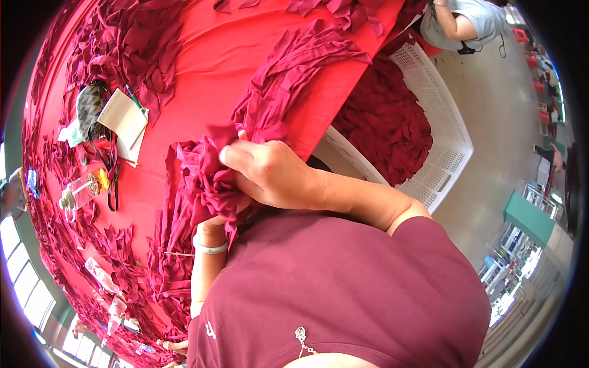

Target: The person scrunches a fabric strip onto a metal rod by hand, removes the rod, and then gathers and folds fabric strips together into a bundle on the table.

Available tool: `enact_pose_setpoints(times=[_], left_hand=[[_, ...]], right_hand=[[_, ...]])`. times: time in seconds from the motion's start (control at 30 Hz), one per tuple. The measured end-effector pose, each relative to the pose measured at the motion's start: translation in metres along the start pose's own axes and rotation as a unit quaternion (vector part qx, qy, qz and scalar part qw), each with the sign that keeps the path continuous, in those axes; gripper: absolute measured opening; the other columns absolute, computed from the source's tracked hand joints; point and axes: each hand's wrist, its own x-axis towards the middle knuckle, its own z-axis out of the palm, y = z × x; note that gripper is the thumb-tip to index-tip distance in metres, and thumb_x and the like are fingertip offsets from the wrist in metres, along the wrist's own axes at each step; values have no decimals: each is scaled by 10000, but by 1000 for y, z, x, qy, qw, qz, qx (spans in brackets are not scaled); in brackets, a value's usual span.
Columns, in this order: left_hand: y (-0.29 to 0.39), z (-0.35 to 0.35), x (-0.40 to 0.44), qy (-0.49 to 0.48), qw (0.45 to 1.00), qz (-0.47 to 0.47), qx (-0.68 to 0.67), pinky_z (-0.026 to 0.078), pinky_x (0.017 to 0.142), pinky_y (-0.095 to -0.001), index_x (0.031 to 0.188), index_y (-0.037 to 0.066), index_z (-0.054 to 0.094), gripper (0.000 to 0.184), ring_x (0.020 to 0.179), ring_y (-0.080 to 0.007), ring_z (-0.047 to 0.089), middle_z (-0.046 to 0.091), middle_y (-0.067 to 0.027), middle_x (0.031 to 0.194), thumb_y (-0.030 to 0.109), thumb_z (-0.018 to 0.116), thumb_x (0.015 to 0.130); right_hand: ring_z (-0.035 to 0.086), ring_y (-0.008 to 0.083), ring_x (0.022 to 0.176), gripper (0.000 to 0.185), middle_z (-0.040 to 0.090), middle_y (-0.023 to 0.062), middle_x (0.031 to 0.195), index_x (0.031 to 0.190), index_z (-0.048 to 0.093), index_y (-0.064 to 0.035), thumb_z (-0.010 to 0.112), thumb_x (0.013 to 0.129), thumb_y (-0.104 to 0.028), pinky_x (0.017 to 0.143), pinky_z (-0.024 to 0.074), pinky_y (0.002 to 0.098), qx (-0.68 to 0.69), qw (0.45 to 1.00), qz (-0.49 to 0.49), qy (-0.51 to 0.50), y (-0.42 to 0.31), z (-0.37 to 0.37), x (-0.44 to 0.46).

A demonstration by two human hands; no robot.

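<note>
A thick bundle of dark red fabric strips (211, 178) is gathered up in front of my chest, at the table's near edge. My right hand (273, 172) is closed on the bundle from the right, thumb and fingers pinching folds at its top. From below, my left hand (215, 226) holds the same bundle. Its fingers are mostly hidden by the cloth, and a pale bangle (210, 248) circles the wrist. Beyond my hands, a long heap of matching strips (288, 80) stretches across the red-covered table (208, 67).
A white perforated crate (451, 132) full of dark red fabric stands right of the table. To the left lie an open notebook (123, 119), a patterned pouch (92, 104), a clear bottle (80, 190) and more fabric heaps (123, 43). Another person (463, 24) is at upper right.
</note>
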Motion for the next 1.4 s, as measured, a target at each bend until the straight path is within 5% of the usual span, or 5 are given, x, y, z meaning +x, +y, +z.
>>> enact_pose_setpoints(times=[0.17,0.27,0.37,1.13,1.4], left_hand=[[-19,16,-7,-40,997,-66,-13,275,1103,-453,1363,87,428,593,1298,-259,421,492,-105,1354,384,610,884],[16,6,7,134,865,92,474,371,1031,-400,1205,78,587,493,1122,-281,564,604,-119,1202,426,651,863],[89,-23,31,108,970,-109,-189,433,953,-316,1078,50,622,227,1012,-196,615,660,-89,1054,126,670,870],[68,-11,-4,224,928,-138,-263,460,853,-233,1074,37,632,154,917,-102,610,651,-18,965,67,582,932],[58,-9,-6,231,945,-112,-200,494,798,-258,1029,36,658,133,897,-137,642,674,-29,958,47,621,901]], right_hand=[[622,237,755,142,570,125,824,950,555,-7,574,812,18,691,492,313,152,988,-15,17,27,-17,14],[601,98,771,35,608,33,845,911,599,-3,595,889,-29,697,497,246,211,962,87,146,99,-53,22],[634,279,717,103,633,121,748,857,595,-49,654,811,-120,644,510,366,-169,898,125,386,244,-95,6],[507,12,573,28,583,-60,640,852,630,-35,655,855,-47,522,414,194,34,897,181,402,304,-152,-32],[624,345,759,120,627,138,761,851,608,-70,612,838,-189,718,500,447,-360,871,164,292,309,-151,-51]])
